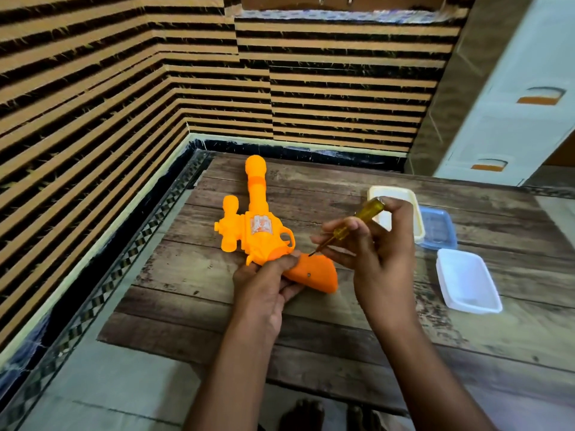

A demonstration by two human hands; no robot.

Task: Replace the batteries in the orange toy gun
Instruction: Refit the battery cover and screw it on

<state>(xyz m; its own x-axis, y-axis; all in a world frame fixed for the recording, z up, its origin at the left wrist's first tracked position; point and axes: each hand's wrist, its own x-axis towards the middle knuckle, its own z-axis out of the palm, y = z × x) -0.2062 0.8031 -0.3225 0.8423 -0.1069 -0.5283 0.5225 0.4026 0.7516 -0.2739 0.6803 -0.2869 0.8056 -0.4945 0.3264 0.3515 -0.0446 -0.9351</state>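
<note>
Toy gun (pixel 253 225) — screwdriver (pixel 348 227) tip at grip.

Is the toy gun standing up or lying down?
Lying down. The toy gun rests flat on the table, barrel pointing away.

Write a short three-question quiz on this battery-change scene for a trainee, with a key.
1. True or false: the right hand holds a screwdriver with its tip at the grip of the orange toy gun.
2. What does the left hand do? A) rests flat on the table B) holds the toy gun at its grip C) lifts a container
3. Fill in: to the right of the hands, three shallow containers sit on the wooden table: a cream one, a white one and a ____ one.

Key: 1 true; 2 B; 3 blue.
</note>
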